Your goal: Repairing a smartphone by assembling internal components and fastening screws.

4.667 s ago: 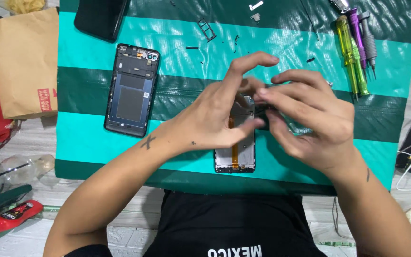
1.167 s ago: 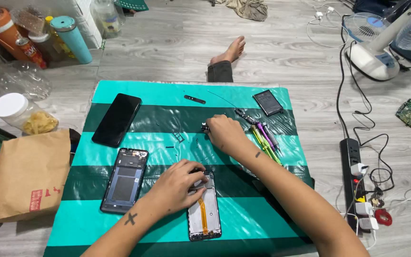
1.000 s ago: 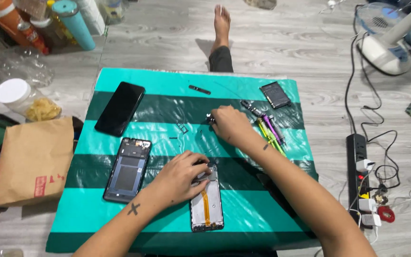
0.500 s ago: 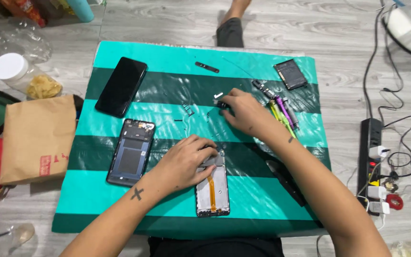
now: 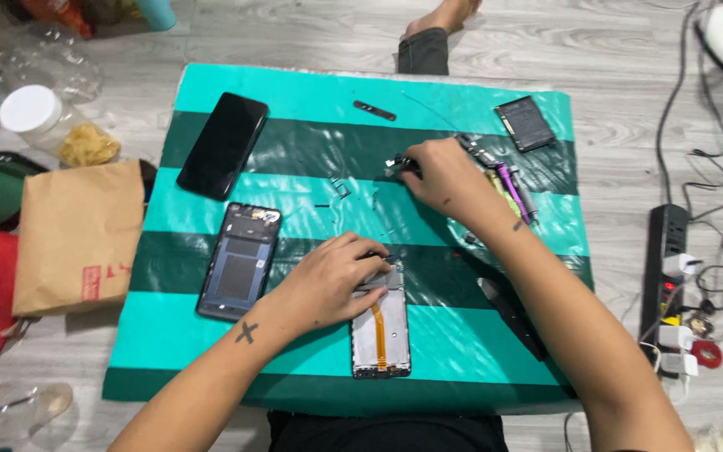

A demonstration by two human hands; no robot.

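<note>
Left hand [image 5: 328,280]: I rest it flat on the top end of the opened phone [image 5: 381,331], fingers spread, grip closed on nothing.
Right hand [image 5: 443,177]: I reach forward; fingertips pinch a small dark part [image 5: 397,165].
Opened phone: lies on the striped green mat [image 5: 462,351], orange ribbon cable showing.
Phone frame [image 5: 238,262]: just left of my left hand.
Black phone [image 5: 223,145]: farther up the mat.
Screwdrivers [image 5: 516,188]: beside my right wrist.
</note>
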